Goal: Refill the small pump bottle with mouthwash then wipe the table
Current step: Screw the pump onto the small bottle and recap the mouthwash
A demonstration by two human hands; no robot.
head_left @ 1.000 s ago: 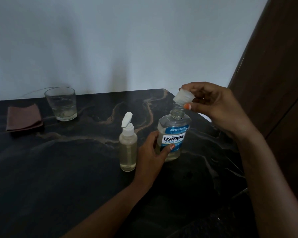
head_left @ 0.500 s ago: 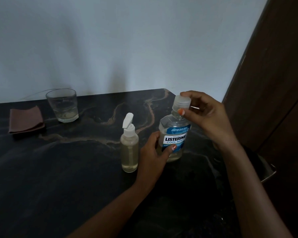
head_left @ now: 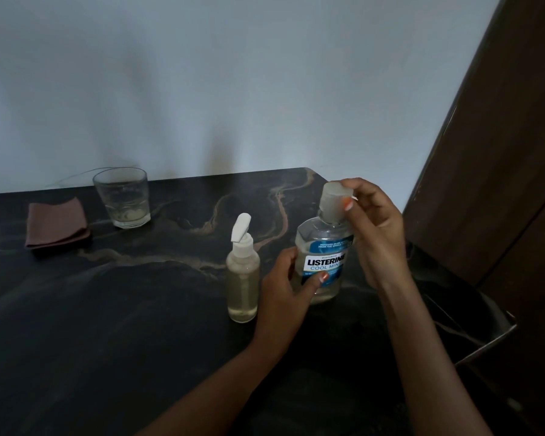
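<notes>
A clear mouthwash bottle (head_left: 323, 247) with a blue and white label stands upright on the dark marbled table (head_left: 107, 325). My left hand (head_left: 285, 294) grips its lower body. My right hand (head_left: 376, 228) pinches the translucent white cap (head_left: 333, 199), which sits on the bottle's neck. Just left of it stands the small pump bottle (head_left: 243, 275), white pump head on, filled with pale liquid to its shoulder. A folded brown cloth (head_left: 57, 223) lies at the table's far left.
A glass tumbler (head_left: 123, 198) with a little liquid stands at the back left, beside the cloth. A dark wooden panel (head_left: 501, 152) rises on the right, with a chair edge (head_left: 485, 338) below it. A pale wall runs behind the table.
My right hand brought the cap down from above the open neck and set it on the mouthwash bottle. My left hand stayed on the bottle's body.
</notes>
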